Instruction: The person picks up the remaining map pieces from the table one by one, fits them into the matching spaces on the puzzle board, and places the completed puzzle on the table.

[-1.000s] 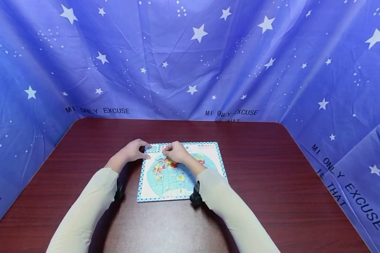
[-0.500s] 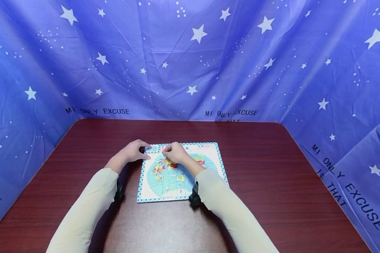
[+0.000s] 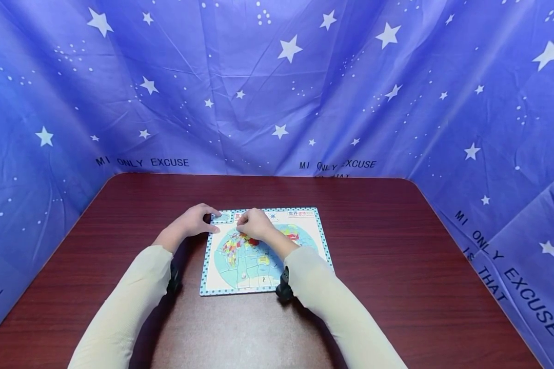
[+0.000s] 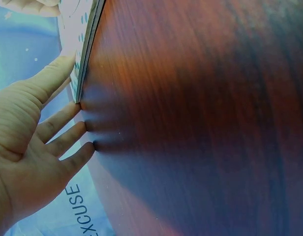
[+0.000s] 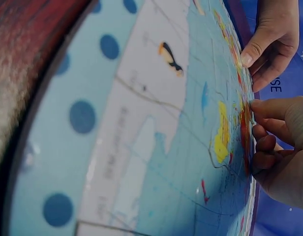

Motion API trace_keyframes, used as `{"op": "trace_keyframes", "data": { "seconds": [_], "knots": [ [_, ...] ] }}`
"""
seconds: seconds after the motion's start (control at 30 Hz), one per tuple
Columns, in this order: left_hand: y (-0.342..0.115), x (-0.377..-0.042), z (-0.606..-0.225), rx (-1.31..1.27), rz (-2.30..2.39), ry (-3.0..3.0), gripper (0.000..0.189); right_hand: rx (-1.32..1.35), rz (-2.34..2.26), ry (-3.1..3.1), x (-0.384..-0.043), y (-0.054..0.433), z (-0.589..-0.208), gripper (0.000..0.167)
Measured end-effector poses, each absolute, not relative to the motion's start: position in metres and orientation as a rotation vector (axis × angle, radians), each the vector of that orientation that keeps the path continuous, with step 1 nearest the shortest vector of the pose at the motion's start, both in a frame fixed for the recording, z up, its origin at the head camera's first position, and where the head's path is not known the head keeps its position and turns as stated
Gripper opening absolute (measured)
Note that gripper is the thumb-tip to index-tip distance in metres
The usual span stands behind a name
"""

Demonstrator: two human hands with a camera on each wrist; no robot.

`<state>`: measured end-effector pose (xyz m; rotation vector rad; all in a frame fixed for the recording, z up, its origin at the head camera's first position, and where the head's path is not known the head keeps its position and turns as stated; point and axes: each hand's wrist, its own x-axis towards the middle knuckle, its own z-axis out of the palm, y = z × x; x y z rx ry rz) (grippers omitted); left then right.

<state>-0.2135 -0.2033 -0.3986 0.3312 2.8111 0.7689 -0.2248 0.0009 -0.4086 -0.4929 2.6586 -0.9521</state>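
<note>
A world map jigsaw puzzle (image 3: 249,261) with a blue dotted border lies flat on the table. My left hand (image 3: 195,220) rests at its upper left corner, thumb and index finger spread over the edge. In the left wrist view the other fingers of the left hand (image 4: 31,130) are extended beside the board's edge, on the tabletop. My right hand (image 3: 257,225) is at the map's upper edge, fingers curled, thumb and index finger pinching a puzzle piece mostly hidden by them. The right wrist view has the right hand (image 5: 289,137) low against the board, near the left thumb.
The dark red wooden table (image 3: 374,266) extends on all sides of the board. A blue curtain (image 3: 240,118) with white stars and lettering stands behind and beside it. A black wrist camera (image 3: 284,287) on the right wrist overlaps the board's lower right edge.
Both hands stay in nearly the same places. The right fingertips shift only slightly at the map's upper edge; the board has not visibly moved.
</note>
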Motion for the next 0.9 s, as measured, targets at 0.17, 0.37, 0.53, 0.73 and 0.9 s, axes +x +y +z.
{"op": "trace_keyframes", "data": {
  "seconds": [0.17, 0.37, 0.53, 0.73, 0.9],
  "knots": [
    [-0.2033, -0.211, -0.3964, 0.368, 0.77, 2.831, 0.049, -0.502, -0.909, 2.69, -0.2239, 0.0008, -0.4088, 0.015],
    [-0.203, -0.2148, -0.4013, 0.326, 0.76, 2.817, 0.048, -0.501, -0.852, 2.708, -0.2246, 0.0005, -0.4102, 0.015],
    [-0.2024, -0.2148, -0.4009, 0.33, 0.747, 2.82, 0.049, -0.51, -0.833, 2.711, -0.2241, 0.0009, -0.4105, 0.015],
    [-0.2022, -0.2137, -0.3998, 0.351, 0.747, 2.827, 0.048, -0.537, -0.816, 2.713, -0.2243, 0.0019, -0.4091, 0.015],
    [-0.203, -0.2152, -0.4017, 0.354, 0.743, 2.829, 0.047, -0.554, -0.816, 2.718, -0.2251, 0.0021, -0.409, 0.015]
  ]
}}
